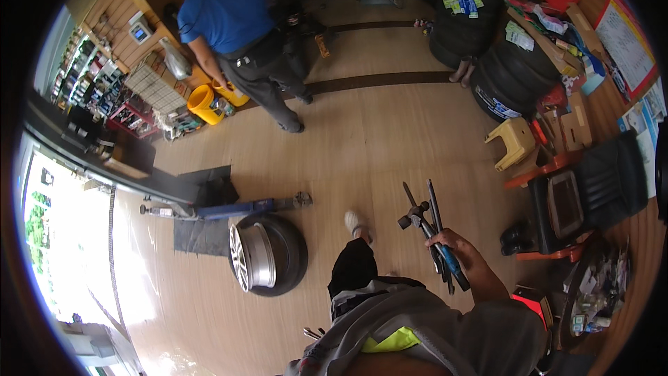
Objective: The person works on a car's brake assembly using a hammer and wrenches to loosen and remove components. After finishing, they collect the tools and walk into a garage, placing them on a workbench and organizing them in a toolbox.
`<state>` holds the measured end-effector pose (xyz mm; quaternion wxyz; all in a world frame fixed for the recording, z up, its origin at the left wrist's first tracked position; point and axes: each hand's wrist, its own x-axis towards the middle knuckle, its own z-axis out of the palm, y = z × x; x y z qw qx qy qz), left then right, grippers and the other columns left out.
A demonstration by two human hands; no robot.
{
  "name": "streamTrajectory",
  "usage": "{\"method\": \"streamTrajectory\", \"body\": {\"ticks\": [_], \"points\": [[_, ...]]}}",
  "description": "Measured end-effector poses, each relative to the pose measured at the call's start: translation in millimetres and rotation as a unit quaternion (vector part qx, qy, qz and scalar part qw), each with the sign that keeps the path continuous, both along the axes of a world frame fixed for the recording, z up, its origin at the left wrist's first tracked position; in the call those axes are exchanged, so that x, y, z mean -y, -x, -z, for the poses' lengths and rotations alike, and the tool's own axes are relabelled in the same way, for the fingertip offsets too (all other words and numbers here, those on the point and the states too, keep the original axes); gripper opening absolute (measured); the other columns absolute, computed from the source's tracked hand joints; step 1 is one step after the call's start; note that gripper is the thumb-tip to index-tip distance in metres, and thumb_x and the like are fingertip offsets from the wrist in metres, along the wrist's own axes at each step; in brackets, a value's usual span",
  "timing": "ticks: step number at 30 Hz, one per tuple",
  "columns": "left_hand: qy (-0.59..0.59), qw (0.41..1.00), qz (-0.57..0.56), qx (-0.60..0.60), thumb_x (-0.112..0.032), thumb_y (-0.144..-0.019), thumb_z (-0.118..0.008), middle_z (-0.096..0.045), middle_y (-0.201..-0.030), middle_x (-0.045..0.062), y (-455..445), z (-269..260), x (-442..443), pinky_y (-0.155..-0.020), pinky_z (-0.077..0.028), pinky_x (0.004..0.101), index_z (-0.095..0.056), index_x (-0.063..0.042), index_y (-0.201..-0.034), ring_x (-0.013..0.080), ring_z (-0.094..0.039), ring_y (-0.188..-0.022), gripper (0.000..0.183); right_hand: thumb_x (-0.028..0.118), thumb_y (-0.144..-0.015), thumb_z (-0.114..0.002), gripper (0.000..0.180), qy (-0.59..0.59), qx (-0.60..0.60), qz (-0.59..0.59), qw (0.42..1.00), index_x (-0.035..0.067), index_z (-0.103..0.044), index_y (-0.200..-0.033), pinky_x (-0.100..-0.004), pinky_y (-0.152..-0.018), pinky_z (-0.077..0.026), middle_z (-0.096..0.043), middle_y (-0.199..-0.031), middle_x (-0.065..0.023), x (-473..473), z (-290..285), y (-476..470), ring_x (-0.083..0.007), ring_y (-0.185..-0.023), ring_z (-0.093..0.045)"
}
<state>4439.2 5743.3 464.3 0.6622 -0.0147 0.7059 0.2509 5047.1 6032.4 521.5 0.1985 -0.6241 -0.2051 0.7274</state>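
My right hand [450,243] is closed around a bundle of tools in front of my body. In it are a ball-peen hammer [416,216] with a partly blue handle and long dark metal bars [432,198], probably tyre levers. Their ends stick out on both sides of my fist. My left hand is out of view. Near my left hip, shiny metal tool ends [313,332] show past my grey shirt; what holds them is hidden. Ahead and to the left, a silver alloy wheel rim [262,256] rests against a black tyre [296,261] on the floor.
A blue floor jack [235,209] lies beyond the tyre. A person in a blue shirt [229,8] bends towards yellow buckets [205,104]. At right stand stacked tyres [506,78], a yellow plastic stool [514,141] and a black padded chair [608,193].
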Motion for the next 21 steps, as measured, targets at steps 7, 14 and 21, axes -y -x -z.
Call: {"method": "streamTrajectory", "body": {"ticks": [7,14,21], "points": [[0.015,0.999,0.034,-0.002,-0.027,-0.093,-0.062,-0.056,-0.097,0.004,-48.1,4.3,-256.4,-0.072,-0.045,0.0367,-0.062,-0.011,-0.106,0.0187,-0.055,-0.087,0.021,0.014,-0.078,-0.079,0.019,0.030,0.053,0.016,0.998,-0.001,-0.069,-0.084,-0.0335,-0.059,-0.052,-0.066,-0.068,-0.0098,-215.1,30.7,-51.9,-0.0208,-0.060,-0.065],[-0.014,0.997,0.082,-0.003,-0.027,-0.094,-0.058,-0.050,-0.108,0.006,-142.0,9.9,-494.9,-0.077,-0.043,0.0418,-0.059,-0.010,-0.113,0.0221,-0.050,-0.097,0.025,0.014,-0.077,-0.079,0.018,-0.015,0.026,0.011,1.000,-0.001,-0.070,-0.083,-0.0321,-0.055,-0.045,-0.063,-0.067,-0.0062,-425.4,26.5,-99.6,-0.0177,-0.057,-0.059],[-0.041,0.998,0.036,-0.016,-0.028,-0.096,-0.053,-0.045,-0.118,0.008,-270.6,38.1,-655.5,-0.083,-0.041,0.0468,-0.055,-0.009,-0.119,0.0256,-0.046,-0.106,0.030,0.013,-0.074,-0.076,0.021,-0.076,0.032,-0.089,0.993,0.002,-0.073,-0.091,-0.0312,-0.059,-0.047,-0.065,-0.071,-0.0057,-643.5,102.0,-165.4,-0.0164,-0.060,-0.059]]}}
